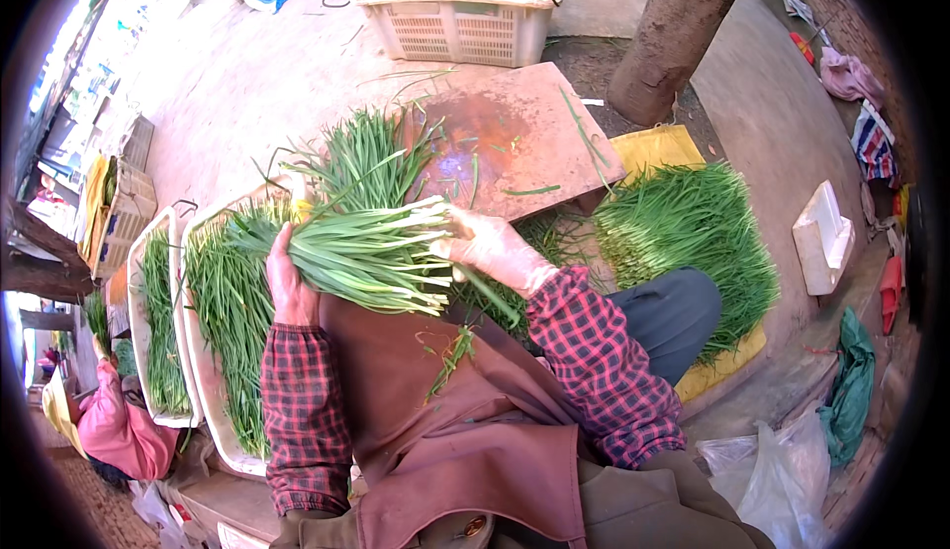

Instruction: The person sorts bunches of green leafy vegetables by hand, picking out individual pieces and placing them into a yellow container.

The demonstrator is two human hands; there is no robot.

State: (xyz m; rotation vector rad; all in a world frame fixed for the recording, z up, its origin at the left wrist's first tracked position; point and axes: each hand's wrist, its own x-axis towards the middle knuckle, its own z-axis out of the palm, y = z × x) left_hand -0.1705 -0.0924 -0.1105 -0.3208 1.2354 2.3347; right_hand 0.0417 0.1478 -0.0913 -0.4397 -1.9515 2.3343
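Note:
My left hand [292, 278] holds a thick bunch of Chinese chives [364, 252] near its leafy end, above my brown apron [415, 356]. The pale cut stems point right, and my right hand [490, 244] touches them with its fingertips, a loose green stalk [486, 296] hanging just below it. Another pile of chives [371, 155] lies behind the bunch, against the left side of a low, stained board [512, 140]. Scraps of leaf [451, 363] rest on the apron. On my right, a broad heap of chives [690, 244] spreads over yellow sacking [657, 149].
Two white tubs of chives [189, 311] [136, 282] stand at left, near a person in pink [126, 430]. A plastic crate [460, 29] and a tree trunk [679, 37] stand beyond the board. At right are a white foam piece [822, 241] and plastic bags [787, 475].

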